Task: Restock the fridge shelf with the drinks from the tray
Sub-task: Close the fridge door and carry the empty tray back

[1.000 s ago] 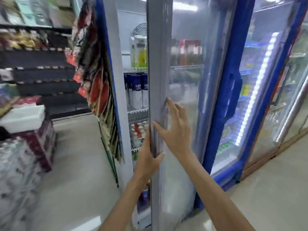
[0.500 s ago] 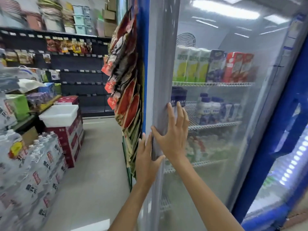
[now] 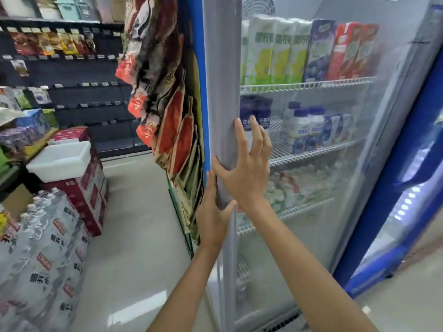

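Note:
The fridge door (image 3: 221, 80) has a grey edge strip and misted glass, and it lies against the blue cabinet side. My left hand (image 3: 212, 216) grips that edge from the left, thumb wrapped round the front. My right hand (image 3: 247, 171) presses on the strip just above it, fingers spread over the glass. Behind the glass, tall drink cartons (image 3: 287, 49) stand on the top wire shelf (image 3: 311, 83). White bottles with blue caps (image 3: 302, 128) fill the shelf below, and small bottles (image 3: 299, 185) sit lower down. A white tray (image 3: 60, 159) rests on red boxes at the left.
Snack packets (image 3: 165, 92) hang down the fridge's left side. Shrink-wrapped water bottle packs (image 3: 43, 248) and red cartons (image 3: 91, 188) stand on the floor at left. Dark store shelving (image 3: 84, 92) runs along the back. A blue-framed fridge (image 3: 407, 188) adjoins on the right.
The door has swung from ajar, with a gap onto the shelves, to flat against the cabinet. Both hands stayed on its edge; my view turned left.

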